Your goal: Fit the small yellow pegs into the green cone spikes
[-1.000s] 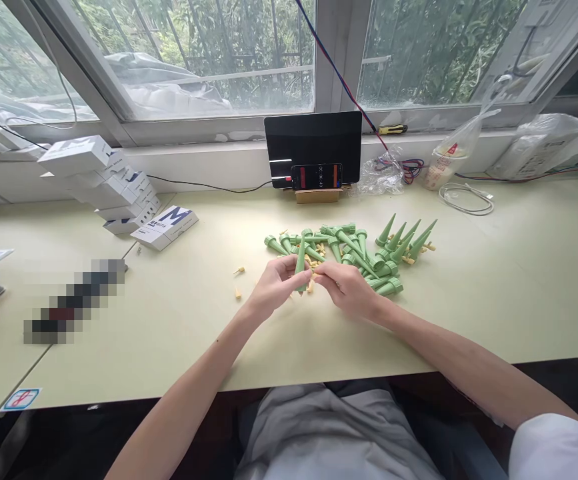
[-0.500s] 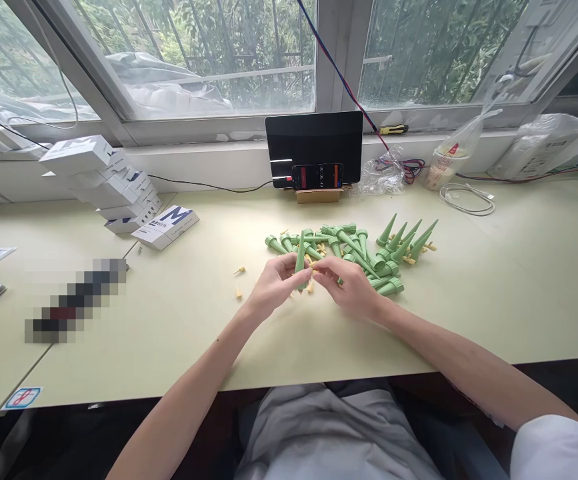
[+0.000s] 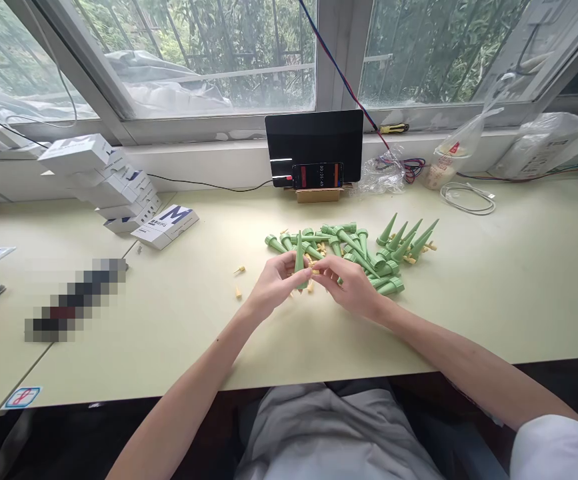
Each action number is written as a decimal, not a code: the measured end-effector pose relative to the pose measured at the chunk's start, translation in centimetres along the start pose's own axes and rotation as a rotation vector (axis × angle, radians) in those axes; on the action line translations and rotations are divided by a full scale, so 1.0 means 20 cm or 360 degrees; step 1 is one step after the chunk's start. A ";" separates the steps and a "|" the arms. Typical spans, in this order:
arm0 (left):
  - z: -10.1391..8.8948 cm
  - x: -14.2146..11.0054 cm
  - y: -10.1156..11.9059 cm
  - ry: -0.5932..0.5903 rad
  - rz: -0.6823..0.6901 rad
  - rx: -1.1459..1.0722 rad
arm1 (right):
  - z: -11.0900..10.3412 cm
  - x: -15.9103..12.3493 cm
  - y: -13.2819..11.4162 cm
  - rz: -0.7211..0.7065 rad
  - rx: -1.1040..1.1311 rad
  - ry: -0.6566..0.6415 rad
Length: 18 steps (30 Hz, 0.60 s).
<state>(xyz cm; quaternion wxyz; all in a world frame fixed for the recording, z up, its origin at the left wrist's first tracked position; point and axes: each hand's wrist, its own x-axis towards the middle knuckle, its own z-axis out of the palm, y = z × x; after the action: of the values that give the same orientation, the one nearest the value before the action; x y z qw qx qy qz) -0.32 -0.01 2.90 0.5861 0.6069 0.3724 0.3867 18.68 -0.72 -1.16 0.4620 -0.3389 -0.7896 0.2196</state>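
My left hand (image 3: 277,280) is closed around a green plant watering spike (image 3: 299,252), held upright with its tip pointing up. Close beside it, my right hand (image 3: 347,283) pinches a small yellow plastic valve (image 3: 314,267) against the spike's side, near its lower end. Fingers partly hide the valve, so whether it is seated I cannot tell. Just beyond both hands lies a pile of green spikes (image 3: 363,247) with loose yellow valves among them. To the right, several spikes with yellow valves (image 3: 409,241) stand in a group. Two loose yellow valves (image 3: 239,269) lie left of my left hand.
A phone (image 3: 317,176) showing a timer leans on a black tablet (image 3: 313,143) behind the pile. White boxes (image 3: 111,180) are stacked at the left. A bagged cup (image 3: 446,163), a coiled white cable (image 3: 467,199) and a yellow cutter (image 3: 393,129) are at the back right.
Almost nothing differs. The spike in my left hand has shifted very slightly left, and both hands keep the same hold.
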 end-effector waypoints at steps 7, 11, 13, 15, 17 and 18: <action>0.00 0.00 -0.01 -0.0025 0.0031 0.0007 | 0.00 0.00 -0.01 0.0004 -0.0003 -0.0015; 0.00 0.00 -0.01 -0.0015 0.0038 0.0005 | 0.00 0.00 0.00 0.0015 -0.0008 -0.0027; 0.00 0.00 -0.01 -0.0002 0.0038 0.0007 | 0.00 0.00 0.00 0.0011 -0.0025 -0.0029; 0.00 0.00 0.00 0.0004 0.0036 0.0003 | 0.00 0.00 0.00 0.0002 -0.0038 -0.0029; 0.00 0.00 0.00 0.0003 0.0033 -0.0001 | 0.00 0.00 0.00 -0.0002 -0.0046 -0.0034; 0.00 0.00 0.00 0.0002 0.0032 -0.0002 | 0.00 0.00 0.00 -0.0004 -0.0050 -0.0034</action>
<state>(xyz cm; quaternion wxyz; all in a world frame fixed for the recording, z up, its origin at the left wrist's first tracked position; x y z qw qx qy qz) -0.25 -0.04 2.93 0.5823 0.6101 0.3662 0.3932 18.74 -0.70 -1.25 0.4486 -0.3428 -0.7982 0.2103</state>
